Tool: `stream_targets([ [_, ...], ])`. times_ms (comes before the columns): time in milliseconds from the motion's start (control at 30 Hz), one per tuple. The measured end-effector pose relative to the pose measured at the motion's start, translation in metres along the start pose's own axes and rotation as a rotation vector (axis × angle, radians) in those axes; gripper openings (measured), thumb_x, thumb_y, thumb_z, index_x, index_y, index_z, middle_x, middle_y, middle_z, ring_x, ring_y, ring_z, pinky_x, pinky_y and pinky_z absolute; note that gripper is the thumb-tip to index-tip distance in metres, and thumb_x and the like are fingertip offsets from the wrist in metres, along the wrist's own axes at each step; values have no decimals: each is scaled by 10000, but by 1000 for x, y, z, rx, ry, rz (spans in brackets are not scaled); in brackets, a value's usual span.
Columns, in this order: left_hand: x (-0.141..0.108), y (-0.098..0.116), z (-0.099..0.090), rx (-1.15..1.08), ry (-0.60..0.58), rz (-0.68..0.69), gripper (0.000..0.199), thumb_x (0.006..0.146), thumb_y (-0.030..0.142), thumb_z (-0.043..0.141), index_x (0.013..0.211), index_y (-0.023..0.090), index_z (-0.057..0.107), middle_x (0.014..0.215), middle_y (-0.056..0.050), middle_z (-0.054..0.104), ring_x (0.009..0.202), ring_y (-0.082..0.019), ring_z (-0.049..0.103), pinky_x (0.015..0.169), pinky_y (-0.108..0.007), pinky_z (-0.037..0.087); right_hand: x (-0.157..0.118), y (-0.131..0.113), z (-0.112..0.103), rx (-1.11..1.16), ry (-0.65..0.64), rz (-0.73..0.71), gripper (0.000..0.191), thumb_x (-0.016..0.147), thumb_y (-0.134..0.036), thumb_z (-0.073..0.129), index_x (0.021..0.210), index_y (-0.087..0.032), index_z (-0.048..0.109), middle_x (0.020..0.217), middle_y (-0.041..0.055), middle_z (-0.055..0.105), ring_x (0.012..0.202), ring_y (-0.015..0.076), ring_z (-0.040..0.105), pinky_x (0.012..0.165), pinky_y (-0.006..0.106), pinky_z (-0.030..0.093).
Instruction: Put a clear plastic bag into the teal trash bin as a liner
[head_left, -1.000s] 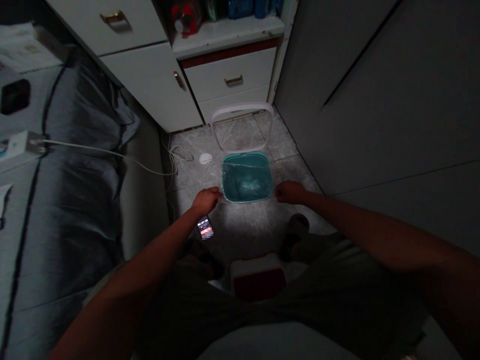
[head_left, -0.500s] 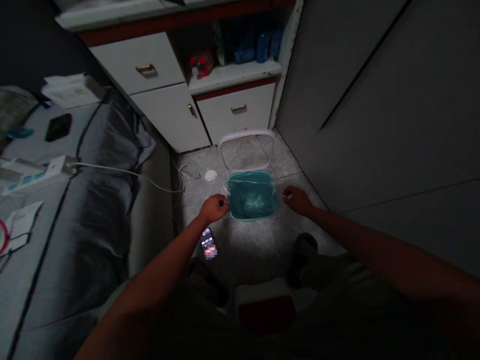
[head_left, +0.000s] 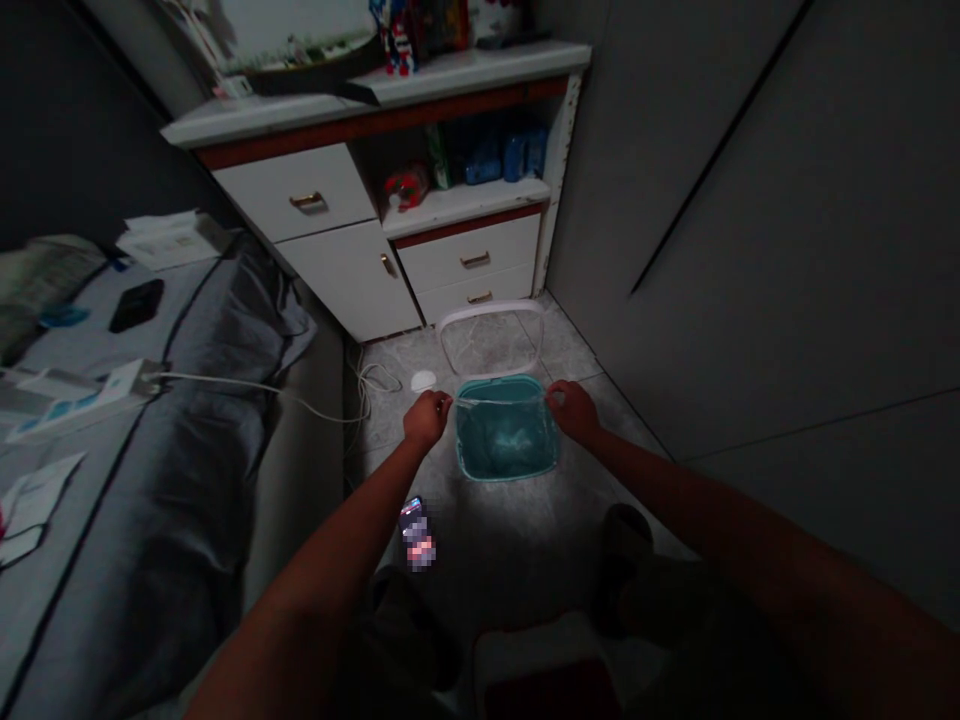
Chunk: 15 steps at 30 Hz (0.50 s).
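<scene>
The fingers of the left hand (head_left: 427,420) and right hand (head_left: 574,410) are clenched on the taut edge of a thin clear plastic bag (head_left: 499,401), stretched between them across a teal bin (head_left: 507,473). The film seems light, limp and slippery, best held by that edge.

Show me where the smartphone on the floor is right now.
In the head view, the smartphone lies on the tiled floor, just below the left hand and to the left of the teal bin.
</scene>
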<state>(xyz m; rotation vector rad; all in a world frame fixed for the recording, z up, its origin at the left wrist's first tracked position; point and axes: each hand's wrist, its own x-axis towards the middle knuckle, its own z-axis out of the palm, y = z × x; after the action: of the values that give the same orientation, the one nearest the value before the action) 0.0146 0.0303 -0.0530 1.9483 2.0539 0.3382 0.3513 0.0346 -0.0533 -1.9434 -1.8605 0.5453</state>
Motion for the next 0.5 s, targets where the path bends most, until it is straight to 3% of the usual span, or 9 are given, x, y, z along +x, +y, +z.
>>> stream_targets([
  [133, 22, -12, 14, -93, -11, 26, 372, 1056, 428, 475, 1090, 210, 774, 1121, -121, 720, 1052, -252, 687, 922, -345, 522, 28, 8, 5, 51, -80, 81, 217, 1003, -359, 601, 1000, -223, 770, 1070, 63, 803, 988, 204, 732, 800, 253, 509],
  [233, 42, -20, 27, -166, -37, 6, 356, 1017, 398, 500, 999, 176, 778, 1078, -135, 737, 1075, -272, 676, 986, -377, 516, 50, 17, 13, 129, -186, 199, 267, 981, -407, 662, 955, -181, 800, 930, 66, 807, 803, 168, 735, 662, 209, 461],
  [367, 64, -27, 43, -237, -83, -9, 347, 980, 376, 497, 876, 171, 757, 947, -109, 768, 957, -254, 701, 907, -345, 527, 73, 26, 27, 229, -245, 317, 337, 983, -418, 686, 854, -128, 798, 784, 69, 768, 576, 108, 632, 545, 194, 392],
  [500, 76, -32, 54, -313, -123, -52, 331, 951, 391, 513, 784, 186, 714, 815, -60, 755, 841, -226, 689, 803, -308, 509, 83, 28, 37, 375, -268, 450, 317, 958, -407, 721, 854, -113, 782, 841, 88, 772, 493, 75, 520, 474, 212, 340],
])
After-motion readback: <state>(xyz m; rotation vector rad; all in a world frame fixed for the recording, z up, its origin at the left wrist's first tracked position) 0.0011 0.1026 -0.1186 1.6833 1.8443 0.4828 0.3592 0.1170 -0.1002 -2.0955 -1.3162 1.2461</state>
